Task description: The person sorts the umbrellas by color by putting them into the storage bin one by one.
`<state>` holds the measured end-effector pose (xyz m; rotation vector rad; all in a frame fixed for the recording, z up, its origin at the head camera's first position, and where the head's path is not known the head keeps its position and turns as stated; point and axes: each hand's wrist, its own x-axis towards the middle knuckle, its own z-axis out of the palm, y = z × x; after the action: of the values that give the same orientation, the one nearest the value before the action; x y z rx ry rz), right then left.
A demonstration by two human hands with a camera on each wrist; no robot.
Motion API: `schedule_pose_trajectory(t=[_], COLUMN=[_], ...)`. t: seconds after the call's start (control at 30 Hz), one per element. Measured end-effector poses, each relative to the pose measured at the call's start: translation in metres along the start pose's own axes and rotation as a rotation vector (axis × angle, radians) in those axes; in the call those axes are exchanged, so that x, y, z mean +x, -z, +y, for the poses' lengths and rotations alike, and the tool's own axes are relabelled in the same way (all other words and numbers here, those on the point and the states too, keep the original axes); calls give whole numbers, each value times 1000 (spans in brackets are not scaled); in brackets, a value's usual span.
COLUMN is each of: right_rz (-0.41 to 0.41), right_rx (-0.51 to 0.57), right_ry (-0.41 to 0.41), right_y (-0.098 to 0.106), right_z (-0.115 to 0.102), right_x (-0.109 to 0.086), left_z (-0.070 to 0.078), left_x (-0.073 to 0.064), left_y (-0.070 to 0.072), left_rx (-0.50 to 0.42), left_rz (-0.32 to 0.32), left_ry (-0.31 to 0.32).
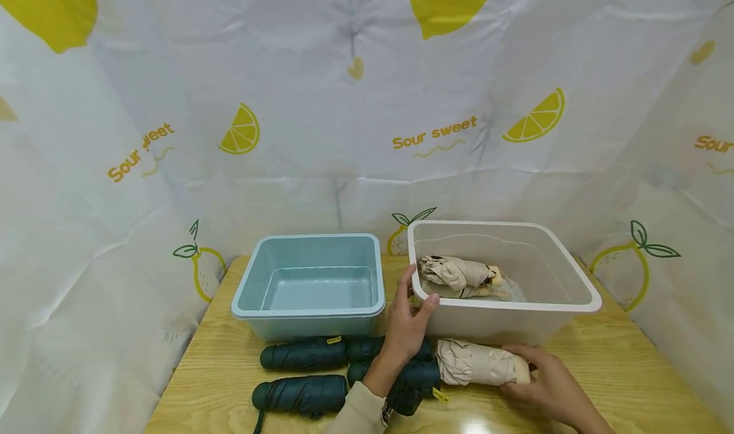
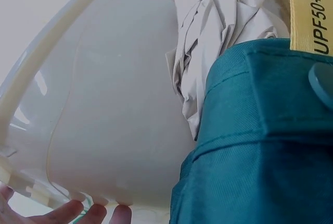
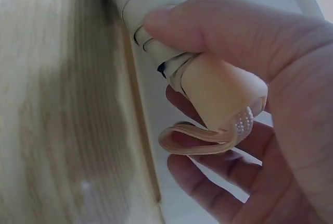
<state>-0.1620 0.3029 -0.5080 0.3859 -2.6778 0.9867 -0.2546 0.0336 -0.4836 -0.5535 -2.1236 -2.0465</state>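
Observation:
At the front left corner of a white tub (image 1: 516, 305), my left hand (image 1: 406, 322) grips the rim, fingers along the side and thumb at the front. In the left wrist view its fingertips (image 2: 93, 214) touch the tub wall. My right hand (image 1: 545, 386) holds a folded beige umbrella (image 1: 487, 364) by its handle end, thumb on the fabric. This umbrella lies before the tub; a beige strap loop (image 3: 197, 140) hangs from its handle. Folded beige umbrellas (image 1: 459, 273) lie inside the tub, at its left. Under my left forearm lie dark green umbrellas (image 1: 421, 376), partly hidden.
A light blue tub (image 1: 309, 313) stands left of the white one, with nothing seen inside. More folded dark green umbrellas (image 1: 304, 355) lie before it on the wooden table (image 1: 206, 383). A lemon-printed sheet (image 1: 321, 134) hangs behind and at both sides.

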Motion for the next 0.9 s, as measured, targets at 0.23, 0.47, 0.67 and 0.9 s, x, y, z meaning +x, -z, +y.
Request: schedule_pose_trajectory(t=[0.23, 0.47, 0.67, 0.9], right_rz=[-57, -40, -56, -130], right_rx=[71, 109, 178, 293], right_ry=[-63, -92, -76, -105], right_y=[6, 11, 16, 28], right_z=[-7, -11, -10, -9], right_x=[1, 2, 2, 2], left_z=[-1, -1, 0, 0], left_x=[-1, 0, 0, 0], left_y=[0, 0, 0, 0], left_rx=[-18, -10, -2, -9], left_rz=[-9, -6, -5, -5], left_ry=[7, 3, -5, 0])
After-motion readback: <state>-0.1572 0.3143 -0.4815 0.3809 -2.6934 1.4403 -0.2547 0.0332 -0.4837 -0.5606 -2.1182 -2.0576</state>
